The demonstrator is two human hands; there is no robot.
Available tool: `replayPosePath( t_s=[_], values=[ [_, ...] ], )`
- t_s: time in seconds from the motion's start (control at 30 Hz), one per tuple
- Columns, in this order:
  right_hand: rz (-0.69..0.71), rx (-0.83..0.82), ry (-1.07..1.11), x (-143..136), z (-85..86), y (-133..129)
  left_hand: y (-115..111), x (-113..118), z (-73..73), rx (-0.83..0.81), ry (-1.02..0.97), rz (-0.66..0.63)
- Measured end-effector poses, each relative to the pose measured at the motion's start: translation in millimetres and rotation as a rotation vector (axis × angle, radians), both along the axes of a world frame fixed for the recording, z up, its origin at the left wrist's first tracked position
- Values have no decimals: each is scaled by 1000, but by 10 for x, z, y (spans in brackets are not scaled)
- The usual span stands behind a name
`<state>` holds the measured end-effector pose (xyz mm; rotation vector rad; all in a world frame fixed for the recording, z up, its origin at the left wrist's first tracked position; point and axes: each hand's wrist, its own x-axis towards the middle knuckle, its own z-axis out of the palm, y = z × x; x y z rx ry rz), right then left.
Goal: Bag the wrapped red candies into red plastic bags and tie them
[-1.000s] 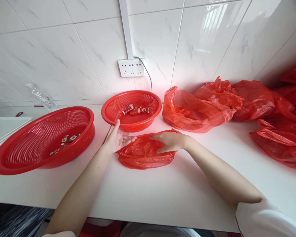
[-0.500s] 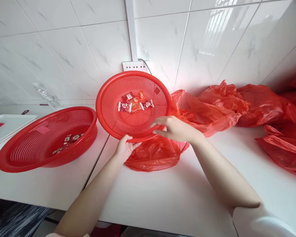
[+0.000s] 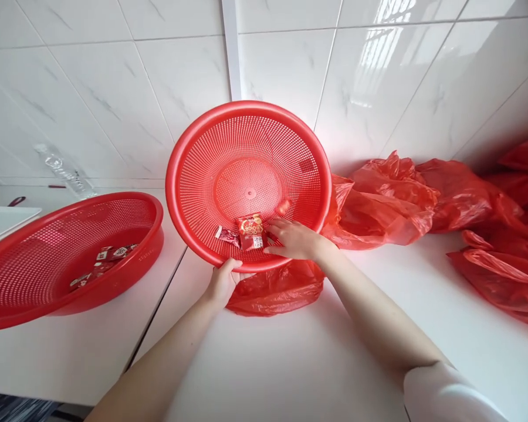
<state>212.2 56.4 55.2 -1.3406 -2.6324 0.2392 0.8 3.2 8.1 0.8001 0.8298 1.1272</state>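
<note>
A round red plastic colander (image 3: 249, 108) is tilted steeply towards me, with my left hand (image 3: 223, 285) pinching its near rim, thumb on top. Small wrapped candies have gathered against its lower wall: a red-and-gold packet (image 3: 250, 230) and a dark red candy (image 3: 227, 235). Inside the lower right of the bowl, my right hand (image 3: 293, 239) has its fingers stretched out beside the packet; whether they touch it is hard to tell. Below the colander a red plastic bag (image 3: 275, 296) lies on the white table, its opening mostly hidden.
A second red colander (image 3: 152, 234) with several wrapped candies (image 3: 103, 264) stands on the left. Behind it are a clear plastic bottle (image 3: 66, 170) and a white tray (image 3: 9, 223). Several red plastic bags (image 3: 387, 199) line the right side along the tiled wall.
The colander has been tipped further towards me. Its candies have slid from the bottom down to the near wall, and my right hand has moved inside beside them.
</note>
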Motion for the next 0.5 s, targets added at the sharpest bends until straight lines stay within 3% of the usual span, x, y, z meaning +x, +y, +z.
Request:
replayPosePath(
  t_s=[0.17, 0.33, 0.4, 0.5],
  values=[
    [152, -150, 57, 87, 117, -69, 35, -35, -22, 4, 14, -11],
    [283, -194, 198, 190, 154, -66, 68, -71, -42, -8, -5, -15],
    [236, -211, 281, 186, 163, -69, 87, -91, -39, -8, 1, -7],
    [45, -177, 435, 165, 170, -74, 116, -115, -28, -15, 10, 8]
  ],
)
